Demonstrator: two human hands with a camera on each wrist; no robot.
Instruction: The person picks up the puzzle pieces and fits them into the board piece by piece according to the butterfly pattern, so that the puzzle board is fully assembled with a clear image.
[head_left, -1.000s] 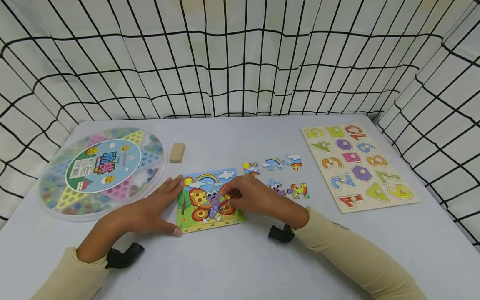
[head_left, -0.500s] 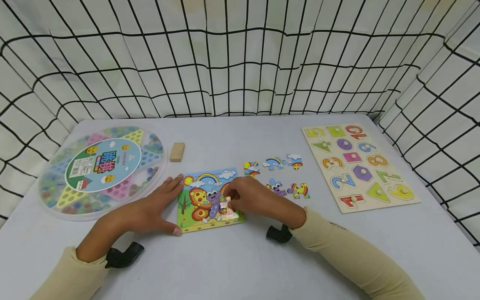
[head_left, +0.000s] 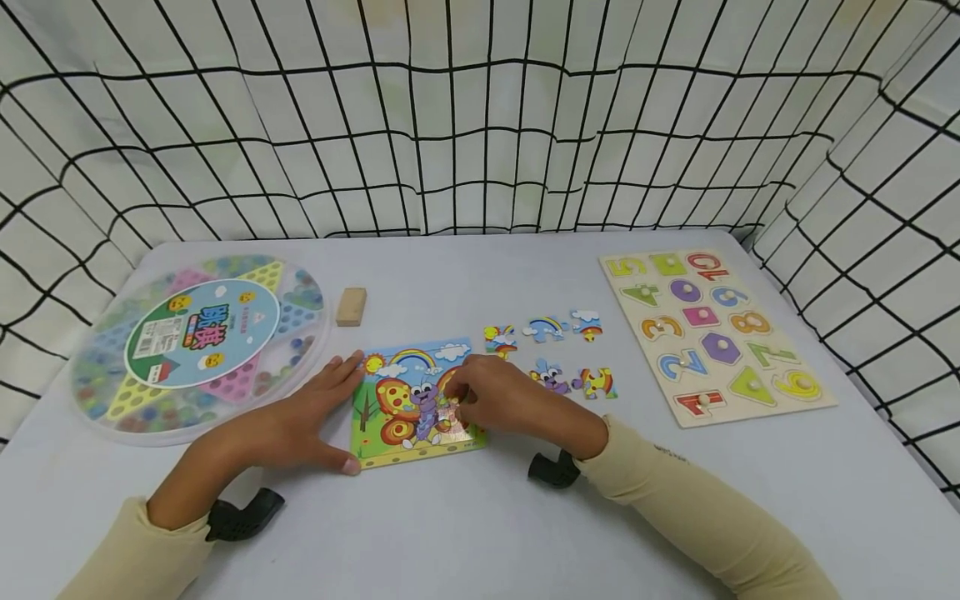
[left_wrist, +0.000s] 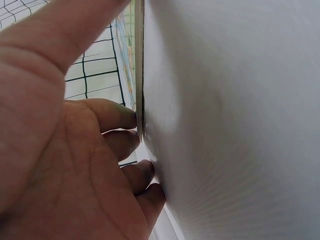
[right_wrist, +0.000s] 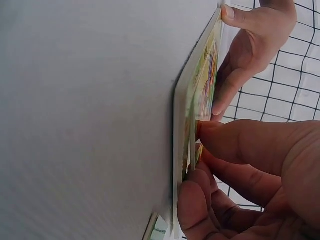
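A jigsaw board [head_left: 408, 408] with a butterfly picture lies on the table in the head view. My left hand [head_left: 303, 421] rests along its left edge, fingers spread at the upper corner and thumb at the lower one. In the left wrist view, the fingertips [left_wrist: 127, 120] touch the board's edge. My right hand [head_left: 498, 392] pinches a puzzle piece [head_left: 453, 425] at the board's right side. This piece [right_wrist: 193, 135] stands slightly tilted off the board in the right wrist view, between thumb and fingers. The fingers hide part of it.
Several loose puzzle pieces [head_left: 546, 327] lie right of the board. A wooden block [head_left: 351, 307] stands behind it. At left is a round Chinese checkers box [head_left: 202, 333] with marbles; at right, a number-and-shape peg board [head_left: 720, 342]. Black netting [head_left: 480, 150] surrounds the table.
The pinched piece has tilted at the board's lower right, where a bright glare appeared and then lessened. My left hand keeps its place on the board's edge.
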